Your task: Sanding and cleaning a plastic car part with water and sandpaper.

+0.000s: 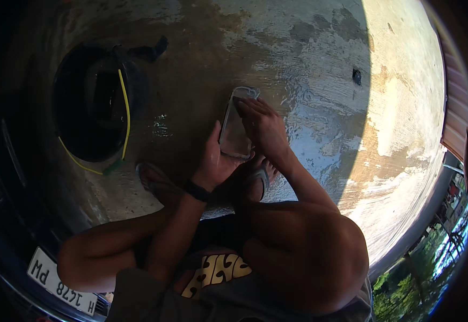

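Note:
A clear, rectangular phone case (234, 137) lies tilted between my hands, above the wet floor. My left hand (214, 161) grips it by its lower left side, the thumb along the edge and the fingers beneath. A dark band circles that wrist. My right hand (263, 123) comes from the right, its fingers curled and pressed against the upper part of the case. Under those fingertips is a small dark patch; I cannot tell whether it is a held thing or part of the case. The ends of several right fingers are hidden.
At the left stands a black bucket (65, 115) with a yellow handle (125, 102). A dark object (151, 51) lies beyond it. My sandalled feet are on wet concrete (309, 107). A vehicle's bumper with a white plate (62, 282) is at lower left.

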Available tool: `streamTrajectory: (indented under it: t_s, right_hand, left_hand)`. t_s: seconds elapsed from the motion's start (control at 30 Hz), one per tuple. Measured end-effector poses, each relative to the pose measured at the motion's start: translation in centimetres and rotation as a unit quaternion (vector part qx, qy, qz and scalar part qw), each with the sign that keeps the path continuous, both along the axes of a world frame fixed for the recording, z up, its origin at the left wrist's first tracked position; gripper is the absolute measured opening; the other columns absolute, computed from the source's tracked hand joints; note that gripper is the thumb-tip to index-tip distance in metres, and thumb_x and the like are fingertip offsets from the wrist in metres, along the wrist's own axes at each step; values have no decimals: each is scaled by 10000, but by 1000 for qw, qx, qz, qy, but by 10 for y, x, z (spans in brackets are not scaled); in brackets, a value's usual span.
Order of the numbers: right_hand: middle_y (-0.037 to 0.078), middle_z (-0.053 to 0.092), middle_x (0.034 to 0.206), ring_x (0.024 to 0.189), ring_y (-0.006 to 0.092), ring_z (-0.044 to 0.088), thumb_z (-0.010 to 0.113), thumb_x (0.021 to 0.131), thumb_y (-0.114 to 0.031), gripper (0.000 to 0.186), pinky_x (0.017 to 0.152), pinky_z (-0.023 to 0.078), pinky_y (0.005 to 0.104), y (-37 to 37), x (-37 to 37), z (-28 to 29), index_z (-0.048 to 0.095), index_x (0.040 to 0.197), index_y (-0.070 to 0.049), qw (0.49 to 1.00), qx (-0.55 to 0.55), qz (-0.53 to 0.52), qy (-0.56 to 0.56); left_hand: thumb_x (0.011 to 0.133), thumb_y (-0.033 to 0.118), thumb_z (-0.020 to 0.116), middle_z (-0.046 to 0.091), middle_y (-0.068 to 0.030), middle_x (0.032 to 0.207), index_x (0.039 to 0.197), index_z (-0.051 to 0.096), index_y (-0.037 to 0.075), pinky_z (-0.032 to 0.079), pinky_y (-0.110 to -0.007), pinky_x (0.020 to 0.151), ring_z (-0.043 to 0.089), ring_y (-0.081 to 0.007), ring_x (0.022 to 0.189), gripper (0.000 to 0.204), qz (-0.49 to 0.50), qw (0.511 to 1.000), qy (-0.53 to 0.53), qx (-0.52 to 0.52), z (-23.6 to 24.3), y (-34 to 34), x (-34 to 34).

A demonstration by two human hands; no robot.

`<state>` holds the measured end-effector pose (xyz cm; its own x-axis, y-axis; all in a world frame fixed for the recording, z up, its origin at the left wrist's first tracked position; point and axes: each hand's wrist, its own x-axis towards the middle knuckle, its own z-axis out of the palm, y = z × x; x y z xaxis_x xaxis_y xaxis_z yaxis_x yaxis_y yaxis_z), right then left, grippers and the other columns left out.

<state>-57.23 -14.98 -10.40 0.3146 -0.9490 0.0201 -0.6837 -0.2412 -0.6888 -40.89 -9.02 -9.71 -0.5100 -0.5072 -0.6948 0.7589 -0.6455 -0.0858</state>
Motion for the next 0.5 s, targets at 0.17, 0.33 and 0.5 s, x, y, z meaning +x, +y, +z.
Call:
streamTrajectory:
  t_s: [0.17,0.33,0.5]
  right_hand:
    - [199,555,1400,1329,328,510,551,955,-246,410,1192,292,479,35,19,19,593,1284,-5,968,68,218,108]
    - [254,531,1403,1350,354,484,488,1002,-351,504,1201,256,503,36,31,17,567,1292,53,975,51,177,122]
    - [290,492,1435,1382,365,448,455,1011,-446,633,1213,211,497,58,26,16,529,1335,93,976,17,170,135]
  left_hand:
    - [1042,518,411,618,-58,1305,1381,525,139,514,-410,977,612,-215,1156,521,29,999,-1,34,-16,4,10]
    - [1060,456,406,654,-17,1258,1335,579,138,541,-288,929,637,-144,1127,454,63,991,118,-15,-42,24,26]
    - [1058,449,416,626,-40,1302,1317,581,133,487,-345,1024,600,-179,1193,441,83,990,108,-34,-32,21,11]
